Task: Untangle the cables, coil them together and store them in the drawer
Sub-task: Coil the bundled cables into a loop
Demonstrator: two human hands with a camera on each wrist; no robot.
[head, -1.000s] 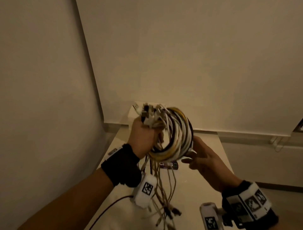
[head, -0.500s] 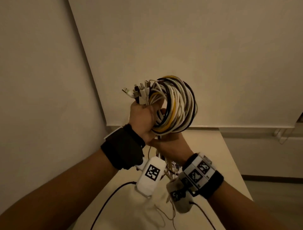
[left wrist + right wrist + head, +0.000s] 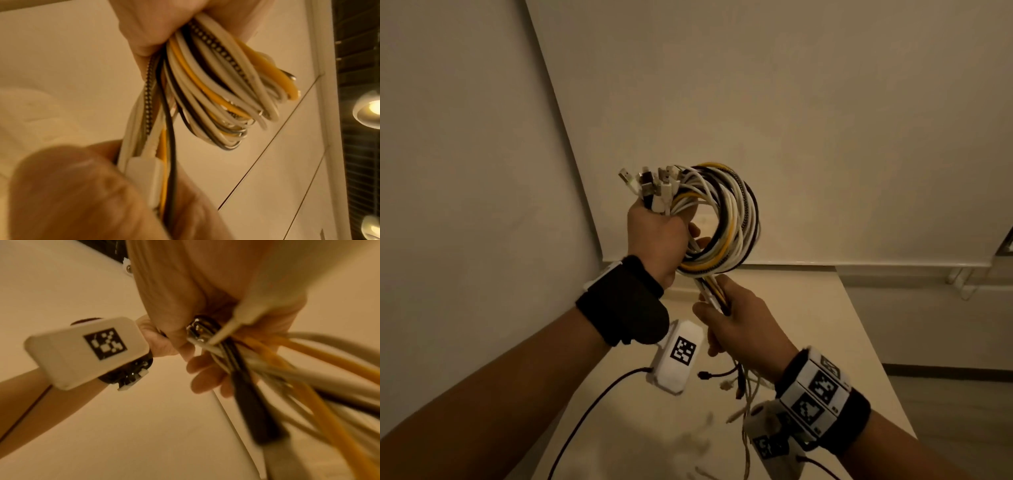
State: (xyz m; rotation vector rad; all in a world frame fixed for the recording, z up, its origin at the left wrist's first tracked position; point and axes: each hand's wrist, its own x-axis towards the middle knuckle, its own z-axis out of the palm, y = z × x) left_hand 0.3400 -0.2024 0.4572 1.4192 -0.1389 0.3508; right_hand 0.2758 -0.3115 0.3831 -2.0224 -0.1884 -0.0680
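Plainly, the cables point(image 3: 717, 219) sit high between the hands, held up in front of the wall and well above the table point(image 3: 822, 308). The left hand point(image 3: 654, 240) is fisted round one side of the coil, its fingers curled through the loops, with the plug ends point(image 3: 650, 185) sticking up and to the left out of the fist. Directly below, just beside it, the right hand point(image 3: 743, 322) is closed round the uncoiled tails — they run down from the bottom of the coil through that hand and hang loose over the table. So the free length lies nearly vertical, and the right hand is the one placed to feed it up. The coil itself is a thick ring of white, yellow, black and braided strands, fairly even. No drawer shows in any view.
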